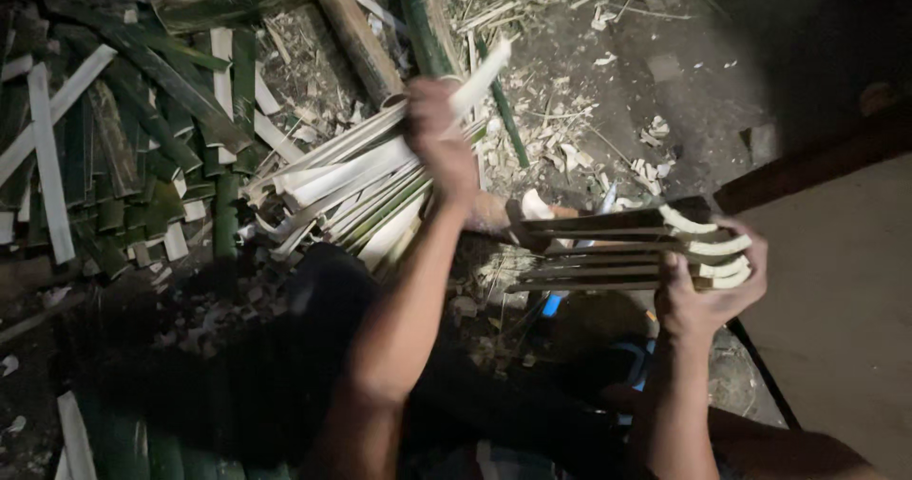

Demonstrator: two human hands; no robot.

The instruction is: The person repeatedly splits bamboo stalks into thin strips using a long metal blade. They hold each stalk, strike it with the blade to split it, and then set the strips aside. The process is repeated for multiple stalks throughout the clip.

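Both hands around split bamboo slats, no container

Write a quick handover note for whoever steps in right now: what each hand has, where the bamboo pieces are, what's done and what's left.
Left hand: closed on a long pale split bamboo strip, above the loose pile of pale and green bamboo strips.
Right hand: gripping a stacked bundle of curved split bamboo slats at its near end.
Done: many flat green bamboo slats lie spread at the left.
Left: round bamboo culms lie unsplit at the top; the loose pile is not bundled.
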